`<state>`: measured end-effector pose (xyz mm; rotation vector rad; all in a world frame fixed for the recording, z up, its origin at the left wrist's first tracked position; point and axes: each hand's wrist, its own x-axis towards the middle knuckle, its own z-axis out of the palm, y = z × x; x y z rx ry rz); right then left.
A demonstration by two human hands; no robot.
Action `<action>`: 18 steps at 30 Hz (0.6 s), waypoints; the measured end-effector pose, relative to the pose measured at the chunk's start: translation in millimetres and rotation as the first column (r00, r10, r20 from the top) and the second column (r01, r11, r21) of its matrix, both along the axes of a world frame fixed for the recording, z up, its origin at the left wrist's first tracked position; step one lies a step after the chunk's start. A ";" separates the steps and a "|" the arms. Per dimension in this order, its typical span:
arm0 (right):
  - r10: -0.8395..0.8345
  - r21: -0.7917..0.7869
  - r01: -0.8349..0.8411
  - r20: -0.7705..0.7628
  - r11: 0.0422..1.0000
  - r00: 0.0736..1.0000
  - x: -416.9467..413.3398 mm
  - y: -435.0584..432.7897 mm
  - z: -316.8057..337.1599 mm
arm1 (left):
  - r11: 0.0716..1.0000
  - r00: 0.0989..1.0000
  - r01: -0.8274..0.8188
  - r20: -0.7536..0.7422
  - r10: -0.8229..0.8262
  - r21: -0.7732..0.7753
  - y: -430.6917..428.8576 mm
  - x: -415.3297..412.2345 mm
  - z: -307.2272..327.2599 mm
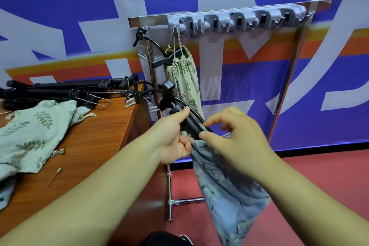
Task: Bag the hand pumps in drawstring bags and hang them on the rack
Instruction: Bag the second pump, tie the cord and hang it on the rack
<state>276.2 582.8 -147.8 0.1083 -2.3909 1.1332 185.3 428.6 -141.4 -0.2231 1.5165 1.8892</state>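
Below the rack (235, 20), the left hand (171, 138) grips the pump (189, 124) and the blue bag (225, 185) rim. The right hand (235, 136) pinches the pump, whose lower end is hidden.

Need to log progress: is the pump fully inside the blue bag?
Partly in: the pump sticks out, barrel and handle, above the blue bag.

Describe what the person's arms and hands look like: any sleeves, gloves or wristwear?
The left forearm and right forearm are bare as far as the frame reaches, with no sleeve edge in view. The left hand and right hand are ungloved, and neither wrist carries a watch or band.
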 end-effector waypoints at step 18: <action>0.163 0.295 -0.124 -0.110 0.947 0.980 -11.9 -21.5 -1.4 | 0.969 0.983 0.176 -0.083 -0.164 0.173 -1.3 20.3 20.5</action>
